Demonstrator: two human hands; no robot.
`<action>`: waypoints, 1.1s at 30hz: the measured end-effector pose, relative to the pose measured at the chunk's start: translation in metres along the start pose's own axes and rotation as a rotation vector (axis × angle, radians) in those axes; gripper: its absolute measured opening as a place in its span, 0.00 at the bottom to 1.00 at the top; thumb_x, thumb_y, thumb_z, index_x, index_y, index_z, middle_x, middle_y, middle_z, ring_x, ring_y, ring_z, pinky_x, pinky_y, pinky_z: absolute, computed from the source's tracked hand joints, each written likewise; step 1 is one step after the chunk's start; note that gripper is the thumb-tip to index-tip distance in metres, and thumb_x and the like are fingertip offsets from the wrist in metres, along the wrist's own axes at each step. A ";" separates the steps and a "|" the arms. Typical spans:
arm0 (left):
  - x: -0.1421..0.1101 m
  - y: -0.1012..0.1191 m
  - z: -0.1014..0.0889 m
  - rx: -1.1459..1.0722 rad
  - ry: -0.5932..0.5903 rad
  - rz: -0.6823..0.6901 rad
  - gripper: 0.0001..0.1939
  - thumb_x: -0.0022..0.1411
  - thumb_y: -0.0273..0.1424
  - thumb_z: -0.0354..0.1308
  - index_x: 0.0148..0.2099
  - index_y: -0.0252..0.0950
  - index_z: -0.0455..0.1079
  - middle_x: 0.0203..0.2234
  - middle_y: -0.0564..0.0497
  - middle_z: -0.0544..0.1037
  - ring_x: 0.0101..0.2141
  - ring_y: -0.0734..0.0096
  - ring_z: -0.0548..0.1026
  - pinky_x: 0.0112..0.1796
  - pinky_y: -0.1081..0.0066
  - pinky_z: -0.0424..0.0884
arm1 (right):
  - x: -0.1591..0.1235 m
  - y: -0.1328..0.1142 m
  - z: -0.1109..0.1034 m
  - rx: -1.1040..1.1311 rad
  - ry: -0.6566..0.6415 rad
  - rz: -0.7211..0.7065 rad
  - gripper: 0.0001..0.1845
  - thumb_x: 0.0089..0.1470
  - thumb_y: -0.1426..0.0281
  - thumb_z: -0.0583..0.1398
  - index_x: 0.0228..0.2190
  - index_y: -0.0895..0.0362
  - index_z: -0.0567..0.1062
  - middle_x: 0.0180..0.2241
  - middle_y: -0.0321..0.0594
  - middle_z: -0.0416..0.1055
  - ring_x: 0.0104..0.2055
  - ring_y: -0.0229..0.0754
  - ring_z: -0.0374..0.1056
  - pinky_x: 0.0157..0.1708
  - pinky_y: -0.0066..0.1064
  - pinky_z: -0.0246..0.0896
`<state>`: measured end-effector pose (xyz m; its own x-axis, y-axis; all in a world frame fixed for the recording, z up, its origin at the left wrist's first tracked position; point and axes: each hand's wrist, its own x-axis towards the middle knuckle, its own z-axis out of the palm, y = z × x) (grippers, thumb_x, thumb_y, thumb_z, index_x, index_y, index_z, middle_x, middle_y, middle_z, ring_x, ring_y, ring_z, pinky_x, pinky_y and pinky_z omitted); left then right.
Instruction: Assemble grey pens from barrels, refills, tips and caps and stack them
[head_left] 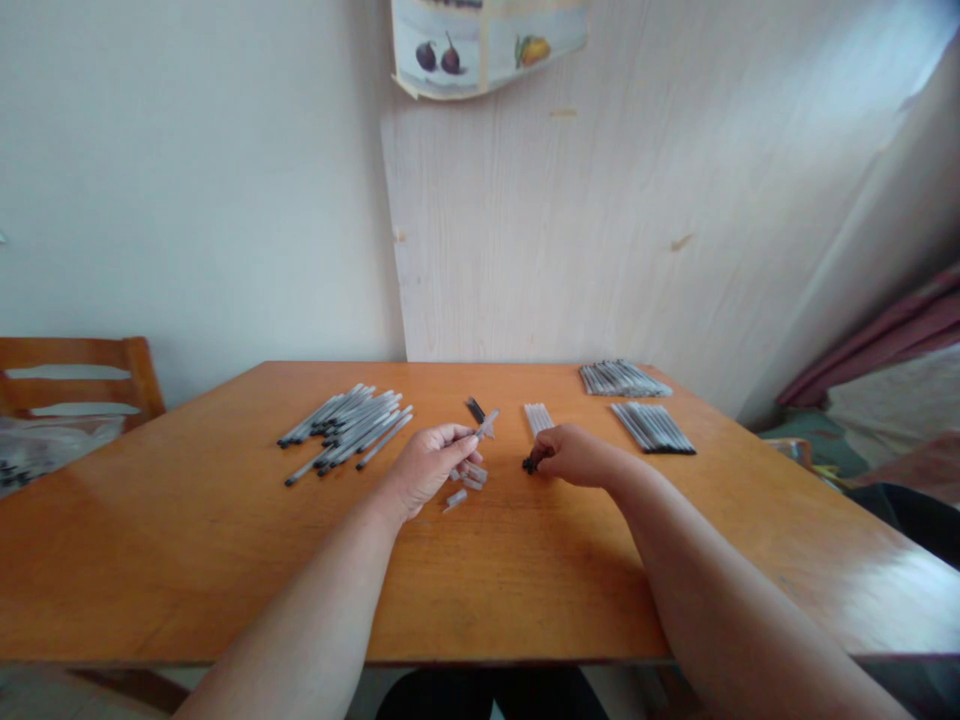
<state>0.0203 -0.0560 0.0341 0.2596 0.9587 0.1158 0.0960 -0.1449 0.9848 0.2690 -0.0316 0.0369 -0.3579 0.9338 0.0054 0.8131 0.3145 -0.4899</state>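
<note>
My left hand (pixel 429 464) is closed in a pinch on a small clear pen cap (pixel 487 425), held just above the wooden table (pixel 225 560). A few more clear caps (pixel 466 485) lie under and beside that hand. My right hand (pixel 574 455) rests on the table with fingers closed on small black pen parts (pixel 529 465). Just beyond it lies a short row of white refill tubes (pixel 537 417). A dark pen piece (pixel 475 408) lies between the hands, further back.
A loose heap of grey pens (pixel 349 425) lies left of my hands. Two neat stacks of pens (pixel 651 427) (pixel 622 379) sit at the back right. A wooden chair (pixel 82 375) and a plastic bag (pixel 45 445) stand at the left edge.
</note>
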 end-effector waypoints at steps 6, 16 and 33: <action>0.002 -0.003 -0.002 0.016 -0.018 -0.014 0.15 0.58 0.40 0.60 0.41 0.32 0.73 0.29 0.47 0.78 0.27 0.74 0.72 0.31 0.73 0.67 | 0.000 0.000 0.001 -0.096 -0.028 0.021 0.04 0.40 0.76 0.61 0.22 0.58 0.78 0.22 0.38 0.72 0.24 0.38 0.63 0.23 0.28 0.49; -0.001 0.003 0.001 0.033 -0.017 -0.005 0.15 0.58 0.40 0.61 0.40 0.32 0.73 0.29 0.47 0.78 0.27 0.74 0.72 0.32 0.72 0.67 | -0.002 0.000 -0.006 -0.091 0.034 0.032 0.06 0.43 0.74 0.59 0.18 0.58 0.71 0.18 0.37 0.68 0.22 0.36 0.60 0.22 0.27 0.47; -0.004 0.003 0.003 -0.017 -0.107 -0.030 0.17 0.57 0.42 0.63 0.41 0.33 0.73 0.29 0.48 0.77 0.29 0.73 0.74 0.33 0.72 0.70 | -0.002 -0.033 0.003 1.124 0.242 -0.089 0.17 0.46 0.60 0.67 0.31 0.60 0.75 0.26 0.40 0.74 0.26 0.35 0.68 0.28 0.29 0.64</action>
<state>0.0228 -0.0610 0.0365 0.3579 0.9310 0.0722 0.0892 -0.1111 0.9898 0.2413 -0.0443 0.0507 -0.1975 0.9624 0.1863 -0.1222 0.1644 -0.9788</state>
